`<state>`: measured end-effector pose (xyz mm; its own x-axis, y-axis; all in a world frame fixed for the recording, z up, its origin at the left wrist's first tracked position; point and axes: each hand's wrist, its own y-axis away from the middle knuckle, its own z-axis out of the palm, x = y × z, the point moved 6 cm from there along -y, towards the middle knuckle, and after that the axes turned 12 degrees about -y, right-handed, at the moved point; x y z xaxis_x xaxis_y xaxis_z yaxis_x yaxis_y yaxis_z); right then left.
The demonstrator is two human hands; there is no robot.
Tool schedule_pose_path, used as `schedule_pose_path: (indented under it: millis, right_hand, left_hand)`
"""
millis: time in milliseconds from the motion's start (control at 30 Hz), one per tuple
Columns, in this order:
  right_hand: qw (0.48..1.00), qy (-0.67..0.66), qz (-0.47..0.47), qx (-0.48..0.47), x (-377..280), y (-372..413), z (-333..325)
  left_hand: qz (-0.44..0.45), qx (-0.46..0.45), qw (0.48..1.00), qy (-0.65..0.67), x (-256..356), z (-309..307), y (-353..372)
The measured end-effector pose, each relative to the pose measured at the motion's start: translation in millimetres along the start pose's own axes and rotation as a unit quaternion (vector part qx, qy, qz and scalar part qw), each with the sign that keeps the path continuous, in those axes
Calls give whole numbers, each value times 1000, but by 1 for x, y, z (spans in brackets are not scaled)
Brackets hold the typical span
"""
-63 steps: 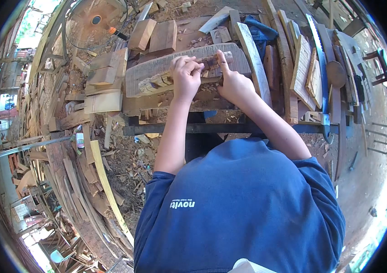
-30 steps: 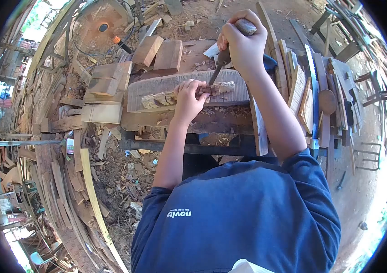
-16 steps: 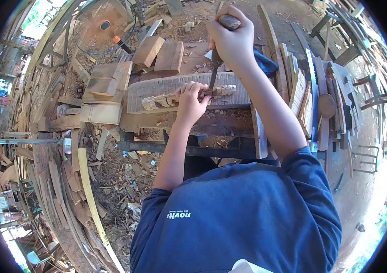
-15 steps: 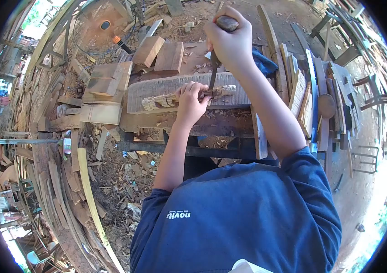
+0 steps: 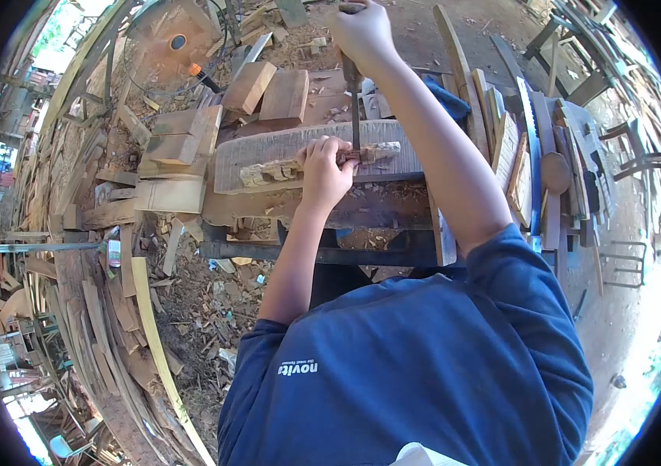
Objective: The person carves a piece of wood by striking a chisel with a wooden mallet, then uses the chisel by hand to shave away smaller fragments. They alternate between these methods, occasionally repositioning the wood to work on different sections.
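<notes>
My right hand [image 5: 364, 37] is closed round the wooden handle of a chisel [image 5: 356, 109]. The chisel stands nearly upright, its blade reaching down to a carved strip of wood [image 5: 267, 173] just beside my left thumb. My left hand [image 5: 326, 169] grips that strip around its middle, fingers over the top and thumb on the near side. Pale and brown, with notches cut along it, the strip lies on a thick grey board [image 5: 239, 155]. The chisel's tip is too small to make out.
Wood blocks [image 5: 284, 97] sit beyond the board, with more blocks [image 5: 175, 147] to the left. A blue-edged saw blade [image 5: 534, 167] and planks [image 5: 506, 151] stand at the right. A blue cloth [image 5: 447, 99] lies behind my right forearm. Wood chips [image 5: 218, 311] cover the ground.
My right hand has moved up and slightly left, away from the strip. More of the chisel's handle and shaft shows below it. My left hand stays on the strip.
</notes>
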<state>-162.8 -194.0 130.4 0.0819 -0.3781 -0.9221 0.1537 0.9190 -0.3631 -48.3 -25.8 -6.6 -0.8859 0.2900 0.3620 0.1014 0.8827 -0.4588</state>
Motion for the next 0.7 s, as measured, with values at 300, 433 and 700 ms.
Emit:
schedule_pose_path:
  millis: [300, 433, 700]
  right_hand:
    - [988, -59, 143, 5, 37, 14, 2]
    - [984, -88, 147, 40, -2, 12, -25]
    - [969, -227, 23, 94, -51, 80, -115]
  left_hand:
    - [29, 4, 1000, -2, 2, -5, 18]
    - [44, -21, 998, 35, -4, -3, 3]
    - [56, -34, 998, -10, -2, -10, -5]
